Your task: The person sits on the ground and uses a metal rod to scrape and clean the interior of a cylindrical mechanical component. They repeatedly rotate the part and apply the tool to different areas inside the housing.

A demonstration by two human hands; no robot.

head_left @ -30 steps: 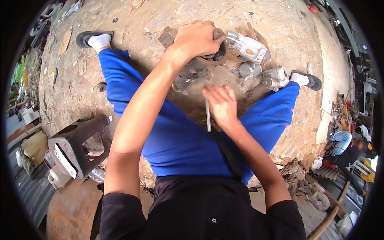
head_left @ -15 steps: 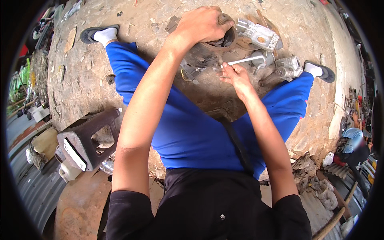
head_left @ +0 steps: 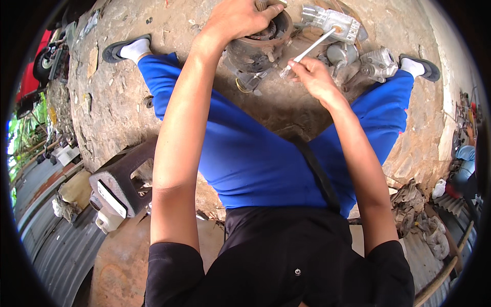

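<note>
My left hand (head_left: 240, 19) is closed at the top of a round, dirty metal housing (head_left: 250, 57). Between its thumb and fingers shows a ridged shaft end (head_left: 261, 5), and dark windings seem to sit inside the housing below. Pinched in my right hand (head_left: 315, 77) is a slim white rod-like tool (head_left: 313, 47) with a striped, flared near end; its exact kind is unclear. The rod's far end overlaps a silver metal casting (head_left: 327, 21) in the picture; whether they touch, I cannot tell.
More greasy metal parts (head_left: 378, 64) lie by my right foot. A dark plastic stool (head_left: 120, 179) stands at my left, beside corrugated sheets (head_left: 66, 245). At the lower right are crumpled bags (head_left: 432, 233) and a wooden pole (head_left: 437, 281). Another person (head_left: 465, 163) is at the far right.
The white tool has swung from nearly level to a steep slant, its far end now higher. My left hand and the housing appear farther up and left; the whole view has also shifted.
</note>
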